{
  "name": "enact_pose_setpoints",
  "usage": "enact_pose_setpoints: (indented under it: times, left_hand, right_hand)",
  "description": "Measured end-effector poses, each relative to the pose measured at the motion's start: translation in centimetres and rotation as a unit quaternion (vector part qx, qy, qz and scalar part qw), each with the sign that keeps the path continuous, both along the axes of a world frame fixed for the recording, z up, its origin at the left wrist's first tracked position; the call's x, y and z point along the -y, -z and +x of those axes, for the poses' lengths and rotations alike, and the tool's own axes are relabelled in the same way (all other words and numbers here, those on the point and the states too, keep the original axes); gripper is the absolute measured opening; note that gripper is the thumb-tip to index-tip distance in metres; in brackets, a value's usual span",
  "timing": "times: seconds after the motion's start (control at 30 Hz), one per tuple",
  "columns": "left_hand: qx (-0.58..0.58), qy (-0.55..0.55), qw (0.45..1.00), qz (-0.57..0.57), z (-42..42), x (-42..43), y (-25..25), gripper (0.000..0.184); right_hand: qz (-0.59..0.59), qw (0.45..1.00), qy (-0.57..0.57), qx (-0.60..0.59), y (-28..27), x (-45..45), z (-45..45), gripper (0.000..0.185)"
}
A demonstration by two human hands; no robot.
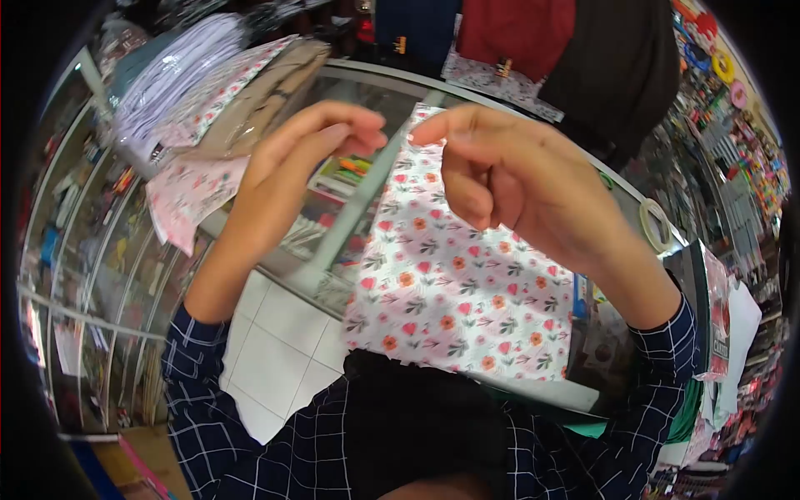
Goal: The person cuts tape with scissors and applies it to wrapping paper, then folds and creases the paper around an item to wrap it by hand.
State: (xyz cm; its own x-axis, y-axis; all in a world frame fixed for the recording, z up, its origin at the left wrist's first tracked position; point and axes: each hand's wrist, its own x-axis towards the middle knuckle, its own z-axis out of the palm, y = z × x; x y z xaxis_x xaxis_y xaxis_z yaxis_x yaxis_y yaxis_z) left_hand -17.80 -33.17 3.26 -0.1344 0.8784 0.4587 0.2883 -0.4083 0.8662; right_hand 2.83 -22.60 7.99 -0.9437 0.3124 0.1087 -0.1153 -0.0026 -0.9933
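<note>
My left hand (296,154) is raised over the glass counter, left of a floral sheet. Its fingers are bent, with the thumb lying close against them; whether something thin is between them cannot be made out. My right hand (533,179) hovers above the sheet's far half. Its index finger stretches left toward the sheet's far corner, while other fingers curl loosely; I see nothing held. White with pink and orange flowers, the patterned sheet (458,304) lies spread across the counter, partly covered by my right hand.
A roll of tape (655,225) stands right of the sheet. Plastic-wrapped folded cloths (179,79) are stacked at the back left, near a pink floral piece (196,196). Dark and red garments (517,37) lie along the back. The glass counter (367,196) shows goods inside.
</note>
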Motion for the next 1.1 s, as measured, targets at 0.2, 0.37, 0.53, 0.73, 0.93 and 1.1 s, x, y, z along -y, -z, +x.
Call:
enact_pose_setpoints:
  times: [0.2, 0.37, 0.53, 0.73, 0.93, 1.1]
  left_hand:
    - [0.152, -0.034, 0.982, 0.107, 1.5, 8.3, 2.2, 0.039]
    - [0.217, -0.09, 0.963, 0.132, -0.1, 11.4, 4.5, 0.045]
    - [0.22, -0.16, 0.96, 0.066, -1.6, 13.8, 6.0, 0.047]
    - [0.282, -0.229, 0.932, -0.006, -2.8, 14.3, 9.6, 0.05]
    - [0.309, -0.218, 0.924, -0.056, -3.8, 13.6, 10.6, 0.052]
    - [0.317, -0.253, 0.912, -0.067, -5.4, 13.5, 12.3, 0.054]
  right_hand:
    - [-0.065, 0.99, -0.09, 0.091, 0.6, 4.6, -4.0, 0.031]
    - [-0.091, 0.983, -0.117, 0.111, 2.1, 7.6, -7.1, 0.028]
    - [0.09, 0.986, -0.051, 0.129, 3.7, 10.3, -8.4, 0.03]
    - [0.384, 0.918, 0.083, 0.042, 5.5, 10.8, -6.9, 0.049]
    - [0.354, 0.922, 0.132, 0.079, 4.9, 9.8, -5.4, 0.044]
    - [0.339, 0.926, 0.096, 0.135, 5.6, 9.8, -5.2, 0.044]
